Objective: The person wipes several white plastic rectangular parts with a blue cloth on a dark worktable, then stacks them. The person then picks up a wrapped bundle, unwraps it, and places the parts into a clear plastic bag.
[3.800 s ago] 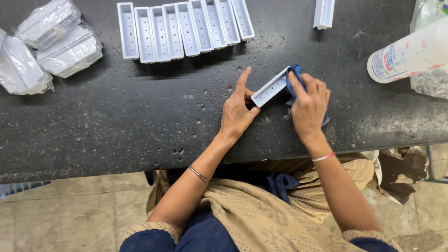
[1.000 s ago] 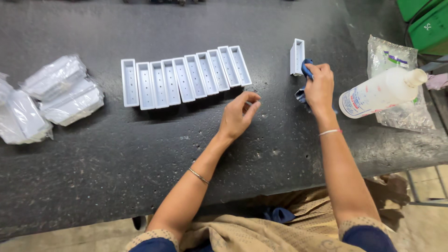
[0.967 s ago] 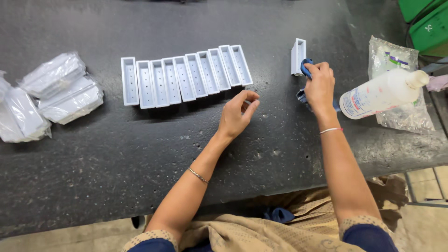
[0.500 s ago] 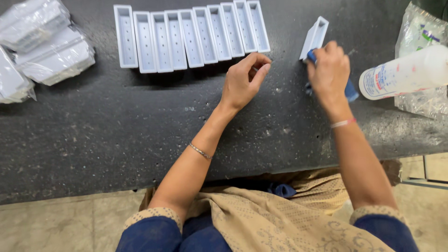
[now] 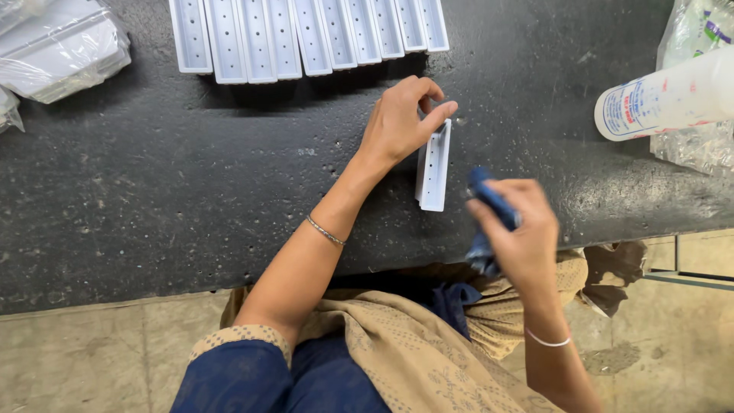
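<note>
Gripping hands: left hand (image 5: 401,122) pinching empty white tray (image 5: 434,167), right hand (image 5: 520,233) clutching blue cloth (image 5: 489,205).

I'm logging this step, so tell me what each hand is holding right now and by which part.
Left hand pinches the narrow white plastic tray at its far end. Right hand grips a bunched blue cloth around its middle.

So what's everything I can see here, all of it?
White trays: eight in a row, top of the dark table.
Single white tray: one, table centre, under the left fingers.
Plastic-wrapped packs: white, number unclear, top left.
White bottle: one, lying at right.
Clear bag: one, beneath the bottle.
Blue cloth: one, in the right hand.
Left hand: holds the single tray.
Right hand: grips the cloth.
</note>
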